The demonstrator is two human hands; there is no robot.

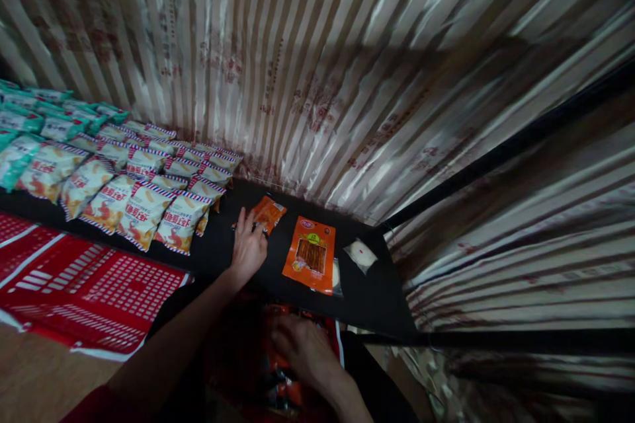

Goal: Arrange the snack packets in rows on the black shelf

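Where your left hand [249, 248] reaches onto the black surface [367, 297], a small orange packet [270, 213] lies flat at its fingertips. Those fingers are slightly parted at the packet's near left side; you cannot tell whether they pinch it. Your right hand [306, 353] is blurred, low above shadowed red-orange packets [284, 388] on the near side of the surface, its grip unclear.

Right of the small packet lies a large orange bag [311, 254], partly over a clear packet [336, 275]; a white packet [362, 255] sits farther right. To the left you have rows of striped-edge snack bags [149, 211], with teal bags [59, 124] beyond. Red perforated baskets [133, 291] sit near left, above a brown floor [30, 377]. Creased, striped sheeting [317, 79] walls the far and right sides of this dim space, crossed at right by dark bars [496, 139].
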